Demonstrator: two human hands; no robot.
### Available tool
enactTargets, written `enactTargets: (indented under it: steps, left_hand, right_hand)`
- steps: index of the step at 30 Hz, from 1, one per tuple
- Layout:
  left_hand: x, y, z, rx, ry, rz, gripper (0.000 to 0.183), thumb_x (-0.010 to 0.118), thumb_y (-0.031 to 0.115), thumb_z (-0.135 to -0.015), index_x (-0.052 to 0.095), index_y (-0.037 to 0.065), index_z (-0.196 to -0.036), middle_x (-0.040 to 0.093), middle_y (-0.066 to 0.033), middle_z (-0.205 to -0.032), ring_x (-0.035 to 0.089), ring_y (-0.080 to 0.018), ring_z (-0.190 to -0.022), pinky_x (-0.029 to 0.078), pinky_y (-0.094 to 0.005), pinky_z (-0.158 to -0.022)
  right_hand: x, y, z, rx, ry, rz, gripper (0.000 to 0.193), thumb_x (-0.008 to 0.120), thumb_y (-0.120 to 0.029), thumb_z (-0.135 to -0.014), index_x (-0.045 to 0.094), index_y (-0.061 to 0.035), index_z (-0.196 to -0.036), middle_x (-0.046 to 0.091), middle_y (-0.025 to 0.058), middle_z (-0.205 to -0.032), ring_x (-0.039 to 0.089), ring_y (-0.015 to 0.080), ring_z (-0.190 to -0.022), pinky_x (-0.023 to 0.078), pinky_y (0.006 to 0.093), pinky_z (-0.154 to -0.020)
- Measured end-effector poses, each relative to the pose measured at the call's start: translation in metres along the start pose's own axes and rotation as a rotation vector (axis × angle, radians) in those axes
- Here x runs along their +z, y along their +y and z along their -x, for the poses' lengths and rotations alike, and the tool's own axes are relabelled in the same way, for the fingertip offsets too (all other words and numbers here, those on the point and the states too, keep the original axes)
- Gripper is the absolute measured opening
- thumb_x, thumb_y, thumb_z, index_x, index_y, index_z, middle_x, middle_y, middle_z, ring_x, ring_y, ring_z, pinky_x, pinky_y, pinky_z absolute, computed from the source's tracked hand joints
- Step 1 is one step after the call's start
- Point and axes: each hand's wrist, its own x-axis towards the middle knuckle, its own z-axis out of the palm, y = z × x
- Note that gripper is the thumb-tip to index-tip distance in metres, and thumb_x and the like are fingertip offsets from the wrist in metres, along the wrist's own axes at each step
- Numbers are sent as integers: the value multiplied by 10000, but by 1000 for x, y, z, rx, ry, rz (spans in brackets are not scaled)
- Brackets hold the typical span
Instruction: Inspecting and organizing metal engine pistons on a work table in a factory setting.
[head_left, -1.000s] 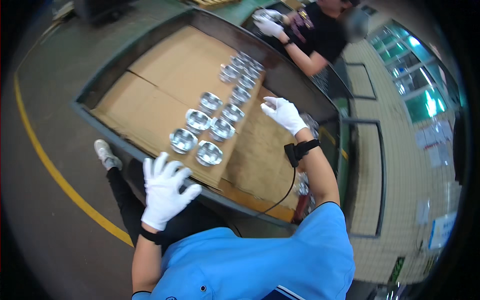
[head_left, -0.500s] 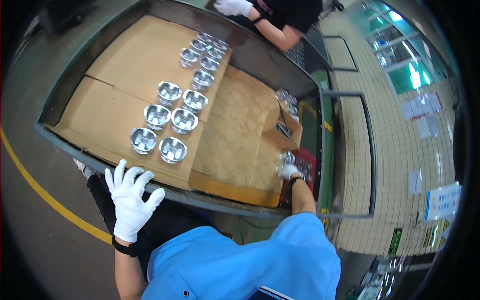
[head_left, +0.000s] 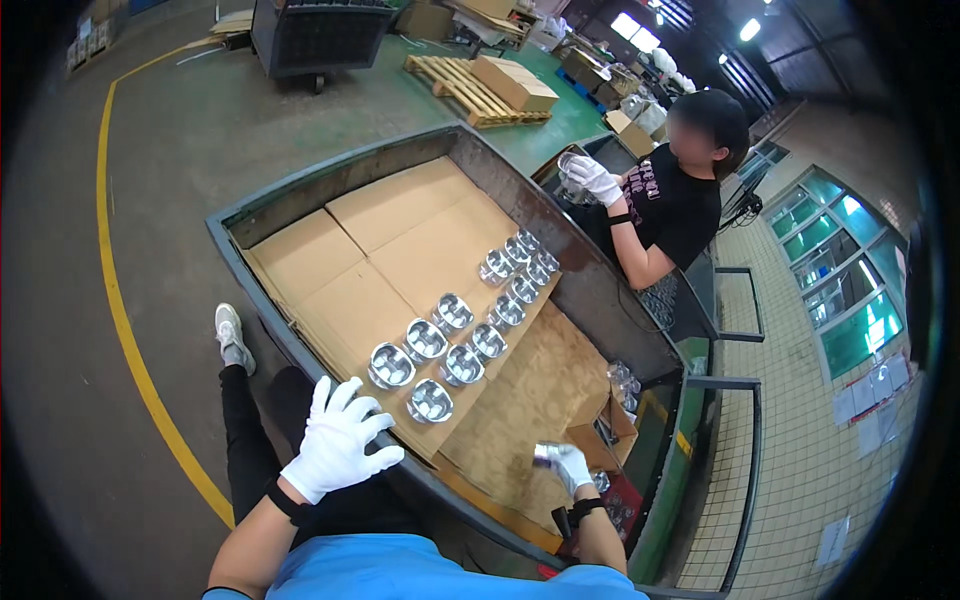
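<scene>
In a cardboard-lined metal cart [head_left: 605,320] on a workshop floor [head_left: 170,220] beside a tiled wall [head_left: 790,440], the right hand [head_left: 570,467] grips a shiny metal part [head_left: 543,455] above a brown sheet [head_left: 540,385], the left hand [head_left: 338,447] spread open, empty, at the rim [head_left: 270,308].

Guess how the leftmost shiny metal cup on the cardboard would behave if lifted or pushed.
Being metal, the leftmost cup is probably rigid and heavy for its size. Its smooth shine hints at slipperiness. Standing open side up on the cardboard, it would likely slide, but its rounded side might roll if tipped.
</scene>
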Motion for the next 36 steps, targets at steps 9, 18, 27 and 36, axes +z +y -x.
enactTargets:
  steps: [9, 18, 27, 36]
  left_hand:
    - [-53, 20, 7, -332, 63, 1529, 907, 745, 369, -916, 225, 97, -1608, 425, -141, -1541, 477, -310, -1394, 392, -536, -1148]
    - [-87, -8, 81, -166, 312, 2266, 869, 710, 450, -918, 268, 103, -1580, 459, -273, -1456, 632, -472, -1070, 607, -484, -816]
    - [-99, 7, 96, -310, 380, 2050, 899, 705, 502, -900, 270, 93, -1571, 531, -281, -1356, 689, -452, -898, 623, -430, -635]
    - [-127, 33, 71, -565, 237, 1584, 1112, 641, 647, -894, 1, 120, -1636, 586, -345, -1266, 737, -389, -849, 659, -450, -645]
  right_hand:
    - [145, -349, 186, -1530, -208, 351, 151, 767, -135, -829, 692, -56, -933, 626, 104, -765, 631, 294, -684, 506, 392, -625]
    - [210, -389, 251, -1705, -263, -24, 211, 748, -72, -816, 730, -65, -1026, 680, 79, -733, 666, 275, -622, 521, 373, -581]
    - [244, -364, 237, -1869, -370, 129, 391, 712, -53, -742, 717, -71, -1133, 727, 77, -933, 675, 240, -674, 512, 334, -580]
    - [258, -336, 202, -414, -1201, -651, 312, 492, -168, -1061, 535, 37, -1292, 661, 60, -948, 637, 110, -734, 518, 260, -654]
